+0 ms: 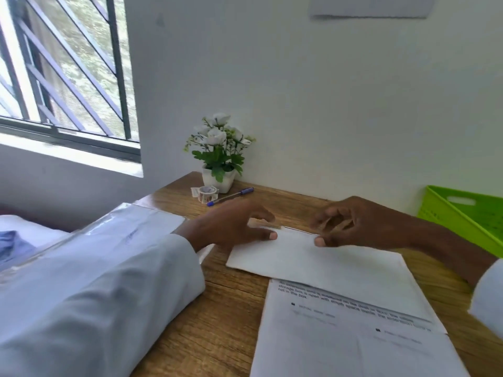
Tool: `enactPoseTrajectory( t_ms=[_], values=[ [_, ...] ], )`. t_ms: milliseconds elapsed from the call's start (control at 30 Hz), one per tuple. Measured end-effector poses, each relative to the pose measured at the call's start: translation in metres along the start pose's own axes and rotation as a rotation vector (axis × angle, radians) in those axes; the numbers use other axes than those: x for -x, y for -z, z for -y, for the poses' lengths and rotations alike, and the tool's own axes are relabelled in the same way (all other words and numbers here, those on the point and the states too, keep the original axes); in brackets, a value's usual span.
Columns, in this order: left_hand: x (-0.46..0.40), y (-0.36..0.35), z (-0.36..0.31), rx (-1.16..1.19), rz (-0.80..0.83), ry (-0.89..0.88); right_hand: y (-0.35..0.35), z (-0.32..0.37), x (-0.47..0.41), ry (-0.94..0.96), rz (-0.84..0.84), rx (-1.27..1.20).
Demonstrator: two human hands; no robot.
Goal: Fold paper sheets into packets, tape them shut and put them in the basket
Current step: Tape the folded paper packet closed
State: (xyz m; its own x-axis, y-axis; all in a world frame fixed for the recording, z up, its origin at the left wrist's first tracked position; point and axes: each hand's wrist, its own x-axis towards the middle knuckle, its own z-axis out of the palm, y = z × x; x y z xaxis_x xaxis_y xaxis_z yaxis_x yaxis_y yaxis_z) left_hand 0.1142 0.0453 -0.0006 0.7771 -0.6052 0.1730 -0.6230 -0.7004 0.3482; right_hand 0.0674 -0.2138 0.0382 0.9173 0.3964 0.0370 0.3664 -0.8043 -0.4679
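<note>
A: From the head camera, where was the sheet [313, 257]?

B: Flat on the desk [217, 322], folded over on itself, its near edge lying over a printed page [353, 336]. Both hands were at its far edge. The left hand [231, 227] had its thumb tip down on the left part of that edge, fingers curled loosely above. The right hand [359, 224] had its thumb on the right part, fingers bent over it. The hands were apart, with a stretch of bare edge between them.

A: Gripping it, or only pressing?

B: The thumbs touched the paper. Whether the fingers pinched the edge from behind I could not tell; it was blurred.

A: How would the paper handle?

B: I judged it light and limp, easy to crease, and likely to slide on smooth wood or on the page beneath. It would tear or wrinkle if dragged by one corner. The best hold, to my mind, was at the fold's two ends, pressing down while a finger ran along the crease.

A: And the other things?

B: The tape [208, 192] sat well away by the flowerpot [219, 178], a pen [230, 196] beside it. The basket [462, 216] stood at the right edge, near the right wrist. A plastic sleeve [130, 227] of sheets lay under the left forearm.
</note>
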Motion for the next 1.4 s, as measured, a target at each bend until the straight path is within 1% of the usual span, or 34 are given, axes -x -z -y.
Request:
enactPoseTrajectory(
  t_ms=[67,133,233,300,367,433,700,900,1067,1200,1233,1300,1400],
  values=[
    [0.000,0.004,0.010,0.009,-0.169,-0.019,-0.007,0.013,-0.024,0.054,-0.059,-0.026],
    [0.001,0.009,0.026,0.071,-0.352,0.059,-0.016,0.025,-0.052,0.099,-0.123,-0.031],
    [0.004,0.016,0.052,0.205,-0.600,0.307,-0.031,0.041,-0.095,0.152,-0.218,0.001],
    [0.008,0.017,0.070,0.331,-0.661,0.476,-0.042,0.053,-0.125,0.183,-0.262,-0.011],
    [0.011,0.012,0.084,0.409,-0.670,0.592,-0.053,0.065,-0.149,0.213,-0.293,-0.024],
    [0.012,0.008,0.094,0.442,-0.670,0.670,-0.066,0.075,-0.173,0.245,-0.307,0.002],
    [0.008,0.004,0.105,0.640,-0.684,0.771,-0.100,0.075,-0.221,0.244,-0.258,0.114],
    [0.006,0.005,0.107,0.702,-0.722,0.799,-0.105,0.078,-0.223,0.299,-0.272,0.078],
    [0.006,0.009,0.102,0.952,-0.749,0.764,-0.101,0.079,-0.207,0.378,-0.362,0.060],
    [0.010,0.014,0.090,1.139,-0.739,0.666,-0.098,0.073,-0.189,0.413,-0.419,0.021],
    [0.012,0.015,0.088,1.140,-0.739,0.644,-0.097,0.072,-0.185,0.419,-0.419,0.007],
    [0.013,0.015,0.086,1.059,-0.740,0.601,-0.094,0.069,-0.177,0.434,-0.431,-0.042],
    [0.011,0.013,0.085,0.781,-0.750,0.482,-0.086,0.066,-0.170,0.401,-0.562,-0.174]
  ],
)
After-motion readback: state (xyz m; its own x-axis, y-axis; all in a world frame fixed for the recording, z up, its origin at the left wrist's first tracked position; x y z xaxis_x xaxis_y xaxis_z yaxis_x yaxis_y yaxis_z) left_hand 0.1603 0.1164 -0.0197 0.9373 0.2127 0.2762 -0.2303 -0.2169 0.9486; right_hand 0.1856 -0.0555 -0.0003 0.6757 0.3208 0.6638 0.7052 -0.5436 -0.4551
